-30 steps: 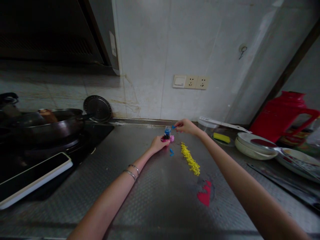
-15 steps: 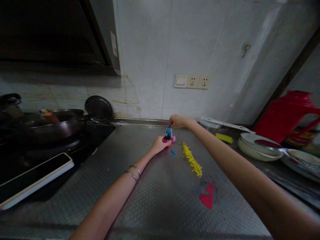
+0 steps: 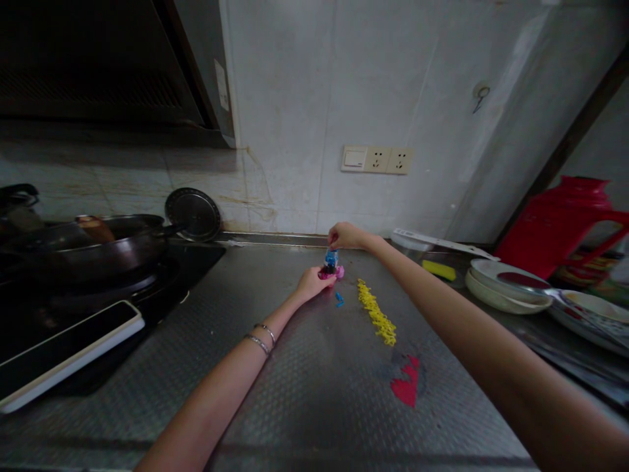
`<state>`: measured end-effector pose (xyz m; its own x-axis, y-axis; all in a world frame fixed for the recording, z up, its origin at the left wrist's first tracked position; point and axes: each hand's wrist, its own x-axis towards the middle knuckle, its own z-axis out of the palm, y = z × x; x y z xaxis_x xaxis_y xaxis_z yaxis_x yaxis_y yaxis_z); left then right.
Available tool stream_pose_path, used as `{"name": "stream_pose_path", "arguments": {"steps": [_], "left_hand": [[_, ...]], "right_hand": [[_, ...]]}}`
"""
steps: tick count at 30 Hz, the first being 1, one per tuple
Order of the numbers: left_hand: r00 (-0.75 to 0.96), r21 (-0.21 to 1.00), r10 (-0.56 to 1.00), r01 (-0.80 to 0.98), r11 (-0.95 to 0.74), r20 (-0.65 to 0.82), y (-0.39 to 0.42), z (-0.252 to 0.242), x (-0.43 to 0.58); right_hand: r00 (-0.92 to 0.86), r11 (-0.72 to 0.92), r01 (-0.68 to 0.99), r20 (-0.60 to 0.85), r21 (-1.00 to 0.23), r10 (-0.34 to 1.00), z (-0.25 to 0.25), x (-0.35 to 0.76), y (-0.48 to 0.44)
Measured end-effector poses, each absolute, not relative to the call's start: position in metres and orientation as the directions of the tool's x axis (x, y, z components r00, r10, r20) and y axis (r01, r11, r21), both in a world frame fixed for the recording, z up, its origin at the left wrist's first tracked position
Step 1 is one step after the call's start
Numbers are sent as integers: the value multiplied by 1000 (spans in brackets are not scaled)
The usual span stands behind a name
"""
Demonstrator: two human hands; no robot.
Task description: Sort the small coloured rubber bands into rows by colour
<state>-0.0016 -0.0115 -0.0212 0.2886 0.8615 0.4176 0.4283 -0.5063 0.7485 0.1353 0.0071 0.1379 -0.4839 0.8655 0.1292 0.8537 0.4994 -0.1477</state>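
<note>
A small stack of blue pieces on a pink base point(image 3: 331, 264) stands far out on the metal counter point(image 3: 304, 367). My left hand point(image 3: 311, 283) grips the pink base from the near side, fingers closed on it. My right hand point(image 3: 344, 235) hovers right above the stack, fingers pinched at its top; whatever they hold is too small to make out. A loose blue piece point(image 3: 339, 299) lies just in front of the stack. To its right runs a row of yellow pieces point(image 3: 376, 314), and nearer me lies a patch of red pieces point(image 3: 405, 383).
At left, a dark pan point(image 3: 98, 244) sits on a black stove, a round lid point(image 3: 192, 214) leans on the wall, and a white-edged black slab point(image 3: 63, 351) lies in front. At right are stacked plates point(image 3: 506, 288), a yellow sponge point(image 3: 438, 269) and a red jug point(image 3: 560, 223).
My right hand carried a blue piece leftward from beside the stack to directly over its top and now stays there. My left hand kept its hold on the pink base.
</note>
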Motion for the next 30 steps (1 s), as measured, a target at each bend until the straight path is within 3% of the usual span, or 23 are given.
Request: {"name": "stream_pose_path", "arguments": {"steps": [9,15,23,30], "left_hand": [[308,732,854,441,-519,419,-12,-21,-2],[310,748,859,426,-508,407,-15,-19,-2],[309,740,854,430,-518,418,-15,-19,-1],[306,747,857,422,-513,415,-15,-19,-2]], "right_hand": [[-477,506,824,170,-255,862,141,142,-1],[-395,468,860,315,-203,863,139,149,-7],[-414,436,862,137,-257,900,122,149,-10],[-340,330,916,-5,-229,940,122,133,-6]]}}
